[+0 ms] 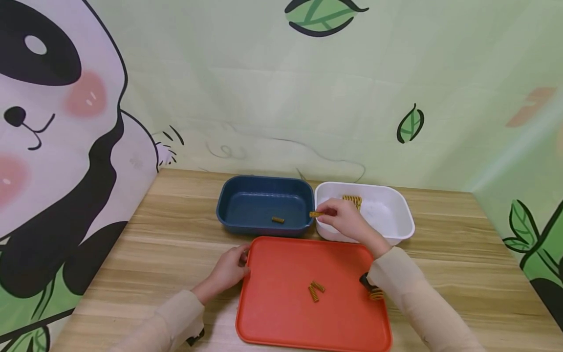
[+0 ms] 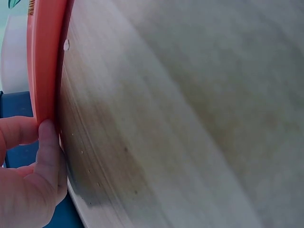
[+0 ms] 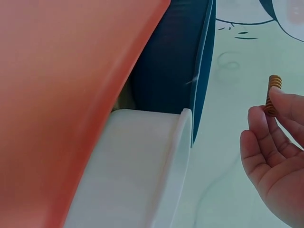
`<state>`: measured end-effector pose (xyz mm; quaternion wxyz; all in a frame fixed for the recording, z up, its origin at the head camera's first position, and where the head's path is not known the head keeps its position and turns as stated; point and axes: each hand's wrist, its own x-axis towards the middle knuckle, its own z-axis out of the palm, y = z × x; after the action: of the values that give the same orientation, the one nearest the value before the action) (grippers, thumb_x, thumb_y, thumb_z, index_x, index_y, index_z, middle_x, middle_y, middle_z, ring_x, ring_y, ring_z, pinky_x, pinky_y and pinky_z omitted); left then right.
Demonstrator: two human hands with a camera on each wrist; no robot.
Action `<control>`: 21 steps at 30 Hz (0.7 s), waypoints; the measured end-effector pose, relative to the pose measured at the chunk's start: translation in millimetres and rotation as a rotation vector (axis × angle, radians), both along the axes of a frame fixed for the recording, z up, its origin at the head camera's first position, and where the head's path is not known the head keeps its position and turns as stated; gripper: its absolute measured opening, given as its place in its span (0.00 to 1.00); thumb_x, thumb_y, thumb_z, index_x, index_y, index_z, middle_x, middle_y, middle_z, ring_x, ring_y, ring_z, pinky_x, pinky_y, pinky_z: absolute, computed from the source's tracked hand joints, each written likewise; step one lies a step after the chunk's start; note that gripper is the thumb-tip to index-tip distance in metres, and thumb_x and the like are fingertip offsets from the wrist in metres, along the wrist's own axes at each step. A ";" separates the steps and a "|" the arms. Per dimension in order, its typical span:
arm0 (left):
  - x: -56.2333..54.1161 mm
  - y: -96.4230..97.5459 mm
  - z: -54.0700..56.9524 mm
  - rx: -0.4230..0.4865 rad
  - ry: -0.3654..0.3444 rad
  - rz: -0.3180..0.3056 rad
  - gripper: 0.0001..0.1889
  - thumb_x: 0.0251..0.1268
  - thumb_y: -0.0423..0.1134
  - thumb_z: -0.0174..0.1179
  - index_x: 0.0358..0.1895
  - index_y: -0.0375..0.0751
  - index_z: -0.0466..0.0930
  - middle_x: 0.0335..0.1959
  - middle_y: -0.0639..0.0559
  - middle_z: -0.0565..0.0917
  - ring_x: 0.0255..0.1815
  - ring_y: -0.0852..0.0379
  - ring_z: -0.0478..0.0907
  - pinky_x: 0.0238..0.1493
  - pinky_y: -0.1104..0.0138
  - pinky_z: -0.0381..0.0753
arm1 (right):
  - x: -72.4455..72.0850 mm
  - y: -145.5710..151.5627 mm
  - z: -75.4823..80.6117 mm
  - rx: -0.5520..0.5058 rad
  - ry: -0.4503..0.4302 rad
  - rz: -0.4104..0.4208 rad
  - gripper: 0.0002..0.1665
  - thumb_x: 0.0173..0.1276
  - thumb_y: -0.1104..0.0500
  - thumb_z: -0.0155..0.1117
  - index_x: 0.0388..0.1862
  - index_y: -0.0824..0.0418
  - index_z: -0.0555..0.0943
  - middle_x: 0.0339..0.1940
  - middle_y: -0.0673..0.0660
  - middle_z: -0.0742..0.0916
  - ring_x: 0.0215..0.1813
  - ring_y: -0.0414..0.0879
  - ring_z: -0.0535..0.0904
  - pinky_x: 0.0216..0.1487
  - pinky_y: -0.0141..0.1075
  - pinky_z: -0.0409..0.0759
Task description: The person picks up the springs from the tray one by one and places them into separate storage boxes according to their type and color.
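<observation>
Thumb and fingertips of my right hand [image 1: 345, 218] pinch a small brass-coloured coil spring [image 3: 274, 95], held over the line where the blue and white bins meet. A similar spring [image 1: 278, 220] lies in the dark blue bin [image 1: 266, 231]. The white bin [image 1: 398, 215] has larger yellow springs [image 1: 352, 200] in it, partly behind the right hand. My left hand [image 1: 227, 269] grips the left edge of the red tray [image 1: 281, 313], its fingers at the rim in the left wrist view. Two small springs [image 1: 313, 294] lie mid-tray. A larger coil [image 1: 376, 294] sits at its right edge, partly covered by the sleeve.
The tray lies in front of the two bins, which stand side by side on a wood-grain table [image 1: 176, 220]. Behind the table hangs a pale green cloth [image 1: 246, 98] printed with a panda and leaves. Dark bands show at both wrists.
</observation>
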<state>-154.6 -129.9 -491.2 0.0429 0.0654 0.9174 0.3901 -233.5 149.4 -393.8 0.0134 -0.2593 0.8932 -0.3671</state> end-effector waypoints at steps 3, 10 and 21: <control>0.3 0.1 0.8 -0.005 -0.001 -0.002 0.28 0.38 0.23 0.56 0.52 0.30 0.71 0.25 0.51 0.72 0.29 0.57 0.67 0.31 0.67 0.68 | -1.0 -3.4 -0.5 -0.001 -0.017 -0.012 0.10 0.55 0.64 0.62 0.37 0.65 0.81 0.35 0.59 0.84 0.35 0.47 0.78 0.41 0.38 0.77; 1.1 0.4 3.5 -0.003 -0.010 -0.003 0.28 0.39 0.23 0.56 0.52 0.30 0.71 0.25 0.50 0.72 0.29 0.56 0.67 0.31 0.67 0.68 | -4.3 -9.1 -5.2 0.006 -0.038 -0.021 0.11 0.55 0.63 0.62 0.38 0.64 0.81 0.35 0.58 0.83 0.34 0.46 0.77 0.39 0.35 0.76; 1.7 -0.3 3.4 -0.007 -0.004 -0.005 0.28 0.38 0.23 0.56 0.53 0.31 0.71 0.26 0.50 0.73 0.29 0.57 0.67 0.31 0.68 0.68 | -10.4 -20.0 -11.7 -0.005 -0.094 -0.008 0.12 0.56 0.61 0.61 0.40 0.63 0.81 0.36 0.58 0.83 0.35 0.46 0.77 0.40 0.37 0.77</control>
<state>-152.8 -130.3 -487.8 0.0459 0.0667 0.9186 0.3867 -243.9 129.5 -405.5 0.0531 -0.2380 0.8917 -0.3813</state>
